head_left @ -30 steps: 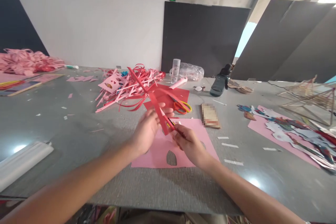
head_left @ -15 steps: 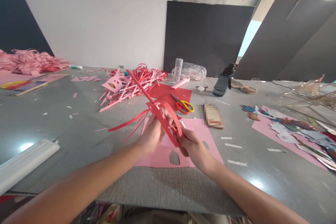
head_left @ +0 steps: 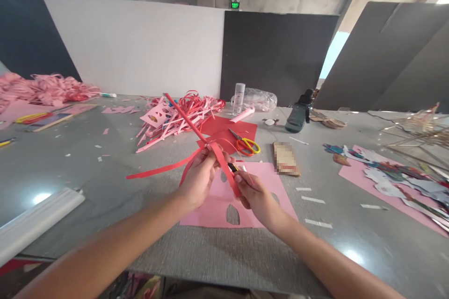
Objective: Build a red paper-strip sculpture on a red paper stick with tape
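My left hand [head_left: 199,177] pinches a bunch of red paper strips [head_left: 185,118] over the table. One strip sticks up stiffly to the upper left, and another hangs out to the left. A wider strip runs down to my right hand [head_left: 254,191], whose closed fingers grip its end. A small black-and-yellow object [head_left: 232,167] shows at the fingers of that hand; its full shape is hidden. Below both hands lies a pink paper sheet [head_left: 206,212] with cut-out holes. Just beyond them, open scissors [head_left: 247,145] with red and yellow handles rest partly on red paper [head_left: 228,126].
A pile of pink and red strips [head_left: 185,112] lies at the back, near a clear-capped bottle [head_left: 239,98]. A blurred brown box [head_left: 286,159] and a dark water bottle [head_left: 298,114] are to the right. A white roll [head_left: 38,219] lies at left.
The red strips have turned and shifted between my hands; a strip now reaches further left. The black-and-yellow object shows more clearly. The view has tilted slightly upward.
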`<state>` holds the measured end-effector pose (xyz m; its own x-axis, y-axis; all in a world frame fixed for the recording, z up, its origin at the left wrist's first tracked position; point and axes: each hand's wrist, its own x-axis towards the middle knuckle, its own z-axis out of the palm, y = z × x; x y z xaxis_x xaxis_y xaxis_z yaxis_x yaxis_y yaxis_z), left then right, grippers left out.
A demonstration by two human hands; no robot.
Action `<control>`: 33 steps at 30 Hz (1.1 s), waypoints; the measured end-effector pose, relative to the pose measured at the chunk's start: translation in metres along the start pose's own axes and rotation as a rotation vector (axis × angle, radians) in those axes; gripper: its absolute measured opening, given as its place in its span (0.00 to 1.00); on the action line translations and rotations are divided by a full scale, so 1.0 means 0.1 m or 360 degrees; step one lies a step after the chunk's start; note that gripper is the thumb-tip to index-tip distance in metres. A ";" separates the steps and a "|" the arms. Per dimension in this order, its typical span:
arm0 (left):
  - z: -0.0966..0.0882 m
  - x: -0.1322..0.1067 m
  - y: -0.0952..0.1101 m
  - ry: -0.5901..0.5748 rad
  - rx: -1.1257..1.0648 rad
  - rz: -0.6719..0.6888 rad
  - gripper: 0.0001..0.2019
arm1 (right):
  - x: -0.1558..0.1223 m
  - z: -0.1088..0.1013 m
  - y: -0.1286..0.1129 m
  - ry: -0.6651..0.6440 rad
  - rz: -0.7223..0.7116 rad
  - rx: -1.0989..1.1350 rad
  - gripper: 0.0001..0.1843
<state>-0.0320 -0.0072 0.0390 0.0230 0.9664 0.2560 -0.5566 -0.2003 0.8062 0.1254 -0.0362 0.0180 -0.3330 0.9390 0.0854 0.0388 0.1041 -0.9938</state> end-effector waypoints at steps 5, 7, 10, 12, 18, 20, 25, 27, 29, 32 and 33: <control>0.02 0.02 -0.01 0.0192 0.0040 0.0041 0.07 | 0.00 0.00 0.11 0.0042 -0.0128 -0.0221 0.22; 0.01 0.02 -0.02 0.0247 0.0037 0.0031 0.07 | 0.00 0.01 0.13 0.0081 -0.0199 -0.0341 0.20; 0.01 0.02 -0.01 0.0244 0.0020 0.0032 0.07 | 0.00 0.03 0.13 0.0103 -0.0290 -0.0447 0.18; 0.01 0.02 0.00 0.0228 -0.0005 0.0025 0.07 | 0.00 0.03 0.11 0.0081 -0.0292 -0.0399 0.18; -0.10 0.07 0.09 0.0004 -0.0227 -0.0257 0.05 | 0.00 -0.09 0.04 -0.0196 0.0281 0.0394 0.22; -0.15 0.11 0.15 -0.0041 -0.0298 -0.0349 0.06 | 0.01 -0.16 0.02 -0.0385 0.0453 0.0666 0.19; -0.26 0.22 0.28 -0.0039 -0.0461 -0.0381 0.15 | 0.02 -0.24 -0.01 -0.0642 0.0618 0.0778 0.13; -0.30 0.26 0.34 0.0023 -0.0480 -0.0359 0.15 | 0.02 -0.23 -0.01 -0.0650 0.0655 0.0726 0.15; -0.36 0.31 0.40 0.0089 -0.0478 -0.0302 0.13 | 0.01 -0.22 -0.01 -0.0653 0.0676 0.0661 0.17; -0.47 0.39 0.49 0.0089 -0.0493 -0.0250 0.11 | 0.00 -0.21 -0.01 -0.0631 0.0686 0.0573 0.17; -0.50 0.41 0.51 0.0083 -0.0508 -0.0244 0.11 | 0.00 -0.22 -0.02 -0.0625 0.0692 0.0555 0.17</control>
<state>-0.1013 0.0306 0.0642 0.0885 0.9899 0.1108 -0.7816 0.0001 0.6237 0.1458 -0.0291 0.0210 -0.6756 0.6762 -0.2938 -0.0375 -0.4295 -0.9023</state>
